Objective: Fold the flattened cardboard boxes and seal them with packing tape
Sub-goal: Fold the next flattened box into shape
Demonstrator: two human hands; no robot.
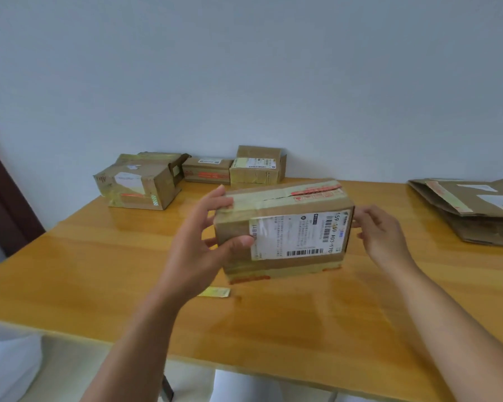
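Pale grey wall stands behind a glossy yellow wooden table point(99, 271), and on this table the work takes place. In the middle, a small brown cardboard box with a white shipping label point(283, 227) is held a little above the table top, or perhaps its lower edge just touches; this cannot be told for sure. Its long axis runs from left to right, slightly tilted, and the taped top seam runs along the same direction.

The left hand point(204, 242) grips the left end of the box, with the thumb on the front face beside the label and the fingers over the top edge. The right hand point(382, 232) is at the right end with loosely spread fingers; it seems only to touch the edge, not to grip. So the box lies between both hands, and the left hand carries it.

Along the wall, three folded brown cardboard boxes point(206, 171) stand together, well apart from the hands. At the right edge lies a pile of flattened brown cardboard point(476, 216), nearer to the right hand. A small yellowish scrap of tape point(215, 292) lies just below the box.

The box looks already sealed, so the next move is probably to put it away.
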